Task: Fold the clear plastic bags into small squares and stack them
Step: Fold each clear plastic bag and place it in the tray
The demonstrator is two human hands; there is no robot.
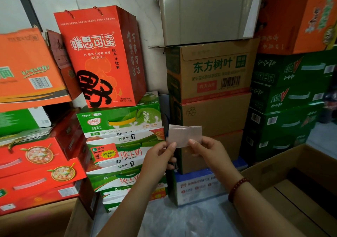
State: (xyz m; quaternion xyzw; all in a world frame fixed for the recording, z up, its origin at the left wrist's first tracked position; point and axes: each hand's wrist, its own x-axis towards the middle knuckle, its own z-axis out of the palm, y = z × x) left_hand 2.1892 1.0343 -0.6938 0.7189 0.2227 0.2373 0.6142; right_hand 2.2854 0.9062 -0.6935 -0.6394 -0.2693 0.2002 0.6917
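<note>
Stacked drink cartons (215, 72) behind. Small folded clear plastic bag (185, 135) pinched at lower edge by left hand (160, 156) and right hand (206, 151), probably for next fold.

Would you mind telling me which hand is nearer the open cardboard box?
Right. The right hand, pinching the folded plastic bag, is nearer the open cardboard box; the left hand is farther away.

The floor (321, 138), pale at right, carries stacked cartons: brown boxes (215, 113) on a blue-white case (198, 187); green cases (284, 109) beside them; milk cartons (118, 145); red boxes (40, 164) at left.
</note>
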